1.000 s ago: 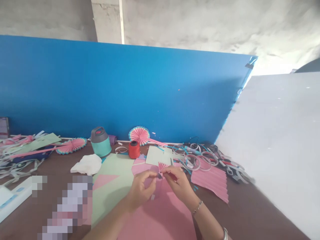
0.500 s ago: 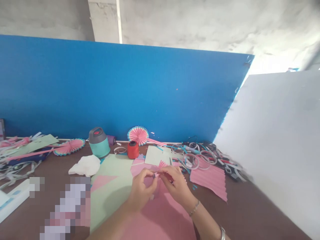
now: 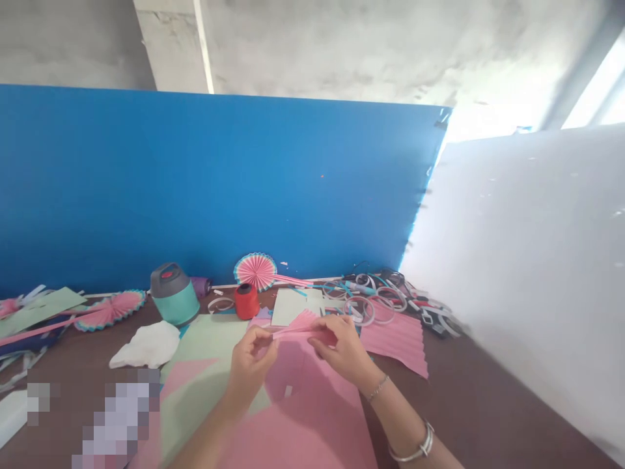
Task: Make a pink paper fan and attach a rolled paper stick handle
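Between my two hands is a strip of pleated pink paper [image 3: 299, 327], held above the pink sheet [image 3: 312, 417] on the table. My left hand [image 3: 251, 361] pinches its left end between thumb and fingers. At the right end, my right hand [image 3: 342, 345] has its fingers closed on the folds, partly hiding them. A few pleats fan upward between the hands. Beneath lies a pale green sheet [image 3: 195, 391], with a small white piece [image 3: 288, 391] on the pink sheet.
A red thread spool [image 3: 247, 301], a teal jar [image 3: 174, 296] and a pink paper fan [image 3: 255, 270] stand along the blue partition [image 3: 219, 182]. White tape rings [image 3: 360, 311] and pleated pink paper [image 3: 398, 342] lie right. A crumpled white tissue [image 3: 146, 345] and another fan [image 3: 111, 309] are left.
My hands have moved apart, my left hand shifting left, and the pleated paper now stretches between them. The small dark item at my left fingertips no longer shows. The view has turned right.
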Tool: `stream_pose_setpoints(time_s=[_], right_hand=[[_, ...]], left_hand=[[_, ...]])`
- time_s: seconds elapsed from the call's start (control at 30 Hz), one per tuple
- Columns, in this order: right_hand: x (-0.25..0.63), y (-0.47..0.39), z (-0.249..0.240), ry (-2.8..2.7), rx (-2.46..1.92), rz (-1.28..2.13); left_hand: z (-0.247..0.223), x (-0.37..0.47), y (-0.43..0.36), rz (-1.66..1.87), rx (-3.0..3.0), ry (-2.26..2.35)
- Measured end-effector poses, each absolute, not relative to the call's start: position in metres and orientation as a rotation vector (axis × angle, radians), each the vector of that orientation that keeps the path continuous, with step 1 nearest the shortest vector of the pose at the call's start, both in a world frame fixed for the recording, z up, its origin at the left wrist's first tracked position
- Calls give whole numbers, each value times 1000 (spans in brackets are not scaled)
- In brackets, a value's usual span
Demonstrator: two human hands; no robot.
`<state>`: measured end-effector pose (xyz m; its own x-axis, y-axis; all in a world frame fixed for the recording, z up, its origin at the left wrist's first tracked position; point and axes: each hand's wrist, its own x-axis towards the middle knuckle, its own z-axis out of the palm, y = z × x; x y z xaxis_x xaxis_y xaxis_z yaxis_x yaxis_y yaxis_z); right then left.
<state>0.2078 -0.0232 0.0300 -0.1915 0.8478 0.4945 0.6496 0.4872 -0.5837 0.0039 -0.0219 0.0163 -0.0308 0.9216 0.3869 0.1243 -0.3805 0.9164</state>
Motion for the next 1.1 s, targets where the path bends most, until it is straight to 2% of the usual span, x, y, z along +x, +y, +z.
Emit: stream_pose_setpoints(time_s=[0.23, 0.77, 1.1], right_hand=[[209, -18, 27, -1838, -1300, 385], [211, -9, 25, -1715, -1145, 377], [214, -1, 15, -1560, -1130, 549]], left_hand=[[15, -6, -16, 1515, 1464, 1055], [2, -22, -4, 1467, 1347, 1004], [12, -25, -3, 1420, 1281, 918]])
